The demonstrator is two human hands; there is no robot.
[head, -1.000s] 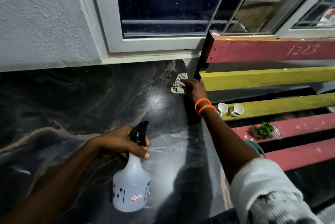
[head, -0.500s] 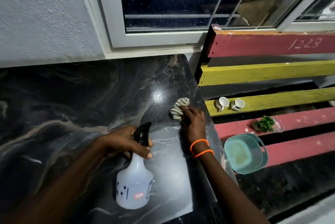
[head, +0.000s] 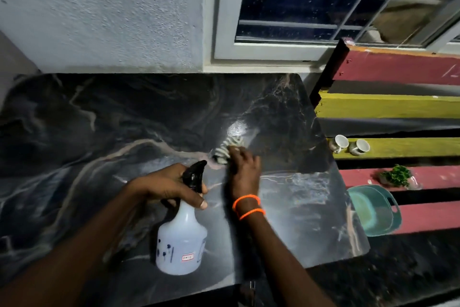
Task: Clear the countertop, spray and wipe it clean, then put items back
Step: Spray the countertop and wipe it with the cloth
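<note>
The dark marbled counter carries a white spray bottle, which stands upright near its front edge. The left hand wraps the bottle's neck just under the black trigger head, its grip clamped round the neck with the thumb lying across the front; the bottle's body hangs below that grip and rests on the counter. Just right of the bottle, the right hand, with orange bands at the wrist, holds a striped cloth pressed to the counter, its fingers curled onto the cloth's near end, so the cloth pokes out beyond the fingertips, away from the person. Right of the counter, a slatted bench bears two white cups, a green sprig and a teal basin.
</note>
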